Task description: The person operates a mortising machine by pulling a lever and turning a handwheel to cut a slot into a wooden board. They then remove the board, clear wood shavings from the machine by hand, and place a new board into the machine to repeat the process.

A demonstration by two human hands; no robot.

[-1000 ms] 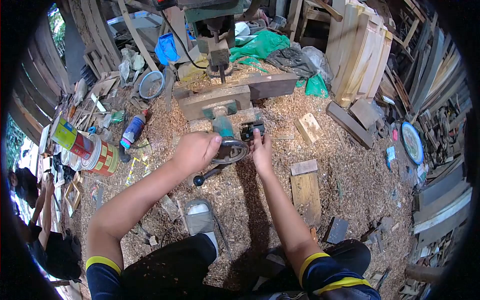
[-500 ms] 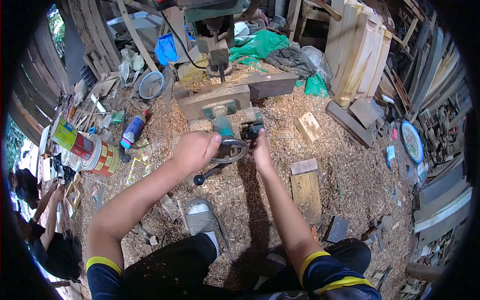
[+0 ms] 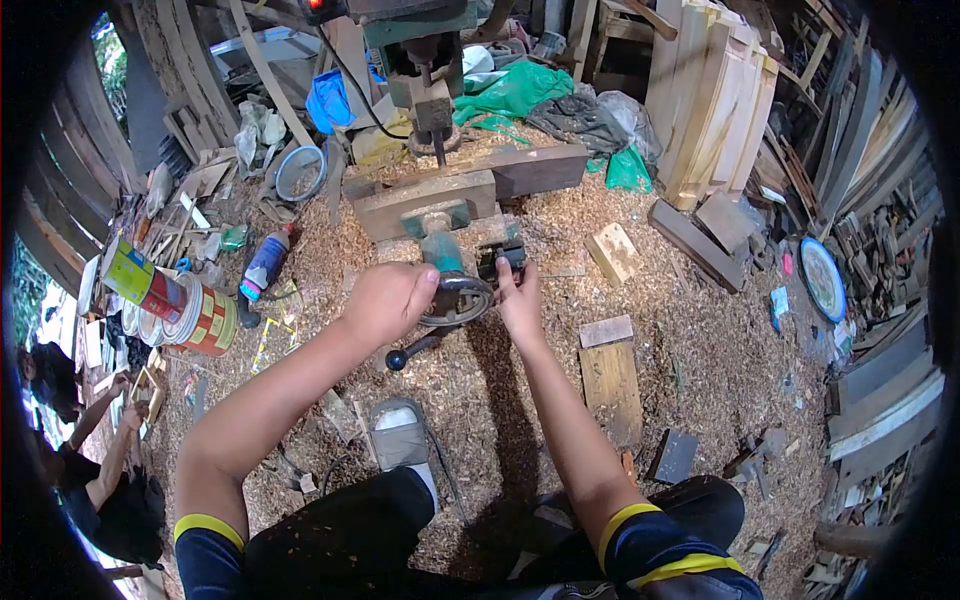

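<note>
My left hand (image 3: 388, 303) is closed at the left rim of a metal handwheel (image 3: 462, 304); its exact grip is partly hidden. The fingers of my right hand (image 3: 520, 305) close on a small black box-shaped part (image 3: 500, 260), just right of the wheel. Beyond the wheel, a green vise (image 3: 440, 222) has a wooden jaw board (image 3: 425, 205) in front of a dark wooden beam (image 3: 540, 171). A drilling or mortising machine (image 3: 420, 40) stands over it, its bit (image 3: 438, 150) pointing down at the beam. A ball-ended lever (image 3: 398, 359) sits below the wheel.
Wood shavings (image 3: 460, 400) cover the ground. Paint buckets (image 3: 205, 315) and a bottle (image 3: 268, 262) stand left; wood offcuts (image 3: 612, 253) lie right. Stacked boards (image 3: 710, 100) lean at the back right. Another person's hands (image 3: 130, 410) work at far left.
My right hand's fingers have shifted on the black part, with the fingertips now on its near face. My left hand stays at the wheel. The other person's hands have moved slightly.
</note>
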